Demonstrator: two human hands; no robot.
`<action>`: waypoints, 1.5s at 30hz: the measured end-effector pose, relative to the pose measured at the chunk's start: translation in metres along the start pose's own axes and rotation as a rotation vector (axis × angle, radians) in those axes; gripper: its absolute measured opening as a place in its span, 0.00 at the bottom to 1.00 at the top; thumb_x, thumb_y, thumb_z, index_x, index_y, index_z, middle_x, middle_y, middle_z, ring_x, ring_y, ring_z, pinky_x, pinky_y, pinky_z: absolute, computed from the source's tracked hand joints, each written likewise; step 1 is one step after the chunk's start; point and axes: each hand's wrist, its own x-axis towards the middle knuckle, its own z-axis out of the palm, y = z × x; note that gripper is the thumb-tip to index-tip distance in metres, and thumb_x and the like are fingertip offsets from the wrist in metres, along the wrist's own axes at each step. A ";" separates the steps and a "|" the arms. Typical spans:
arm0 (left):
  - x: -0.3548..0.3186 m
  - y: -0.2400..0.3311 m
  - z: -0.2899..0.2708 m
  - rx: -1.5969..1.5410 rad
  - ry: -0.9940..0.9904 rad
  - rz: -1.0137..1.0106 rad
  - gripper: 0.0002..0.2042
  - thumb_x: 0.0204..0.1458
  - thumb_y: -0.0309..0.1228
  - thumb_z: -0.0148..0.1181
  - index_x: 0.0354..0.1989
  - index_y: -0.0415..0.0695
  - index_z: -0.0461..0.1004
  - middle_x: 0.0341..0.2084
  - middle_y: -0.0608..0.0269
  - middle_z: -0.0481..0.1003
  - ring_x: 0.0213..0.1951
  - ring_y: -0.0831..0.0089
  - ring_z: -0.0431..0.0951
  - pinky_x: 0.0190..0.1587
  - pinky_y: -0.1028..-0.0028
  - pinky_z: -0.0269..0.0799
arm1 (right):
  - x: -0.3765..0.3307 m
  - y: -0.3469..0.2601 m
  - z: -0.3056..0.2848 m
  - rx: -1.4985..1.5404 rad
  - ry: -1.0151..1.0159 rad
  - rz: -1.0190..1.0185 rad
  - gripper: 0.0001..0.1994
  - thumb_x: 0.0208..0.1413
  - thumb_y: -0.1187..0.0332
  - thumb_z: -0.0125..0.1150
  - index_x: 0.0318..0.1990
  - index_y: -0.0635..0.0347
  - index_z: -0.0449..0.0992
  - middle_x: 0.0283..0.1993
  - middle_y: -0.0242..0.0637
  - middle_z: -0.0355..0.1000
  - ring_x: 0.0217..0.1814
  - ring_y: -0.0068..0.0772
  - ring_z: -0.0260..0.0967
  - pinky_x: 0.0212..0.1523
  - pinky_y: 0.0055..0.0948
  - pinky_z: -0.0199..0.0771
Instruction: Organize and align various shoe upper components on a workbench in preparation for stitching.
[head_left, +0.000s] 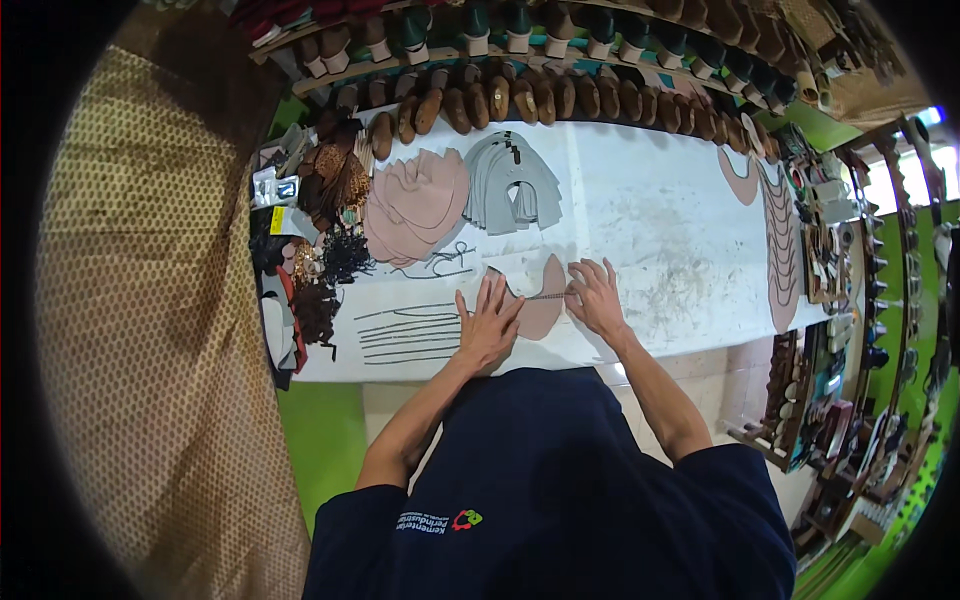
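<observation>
A curved pink shoe-upper piece (540,318) lies flat at the near middle of the white table, with a thin dark strip (546,296) running across it. My left hand (487,322) rests flat over the piece's left side, fingers spread. At the strip's right end, my right hand (597,298) touches down with its fingers apart; its contact with the strip is too small to make out. Several dark strips (405,335) lie side by side left of my left hand. Loose dark cords (440,262) curl on the table beyond them.
Stacks of pink pieces (415,205) and grey pieces (490,185) lie farther back. Brown shoe lasts (545,100) line the far edge. Dark scraps (345,255) heap at the left. A row of overlapping pink pieces (782,250) lies far right, beside a crowded rack (830,240).
</observation>
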 end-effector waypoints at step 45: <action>0.012 0.071 0.010 0.062 0.042 -0.286 0.34 0.54 0.29 0.66 0.71 0.70 0.68 0.83 0.59 0.40 0.82 0.48 0.39 0.68 0.18 0.32 | 0.042 0.028 0.003 0.099 -0.196 -0.218 0.09 0.58 0.58 0.69 0.35 0.52 0.87 0.67 0.35 0.70 0.78 0.48 0.55 0.80 0.66 0.38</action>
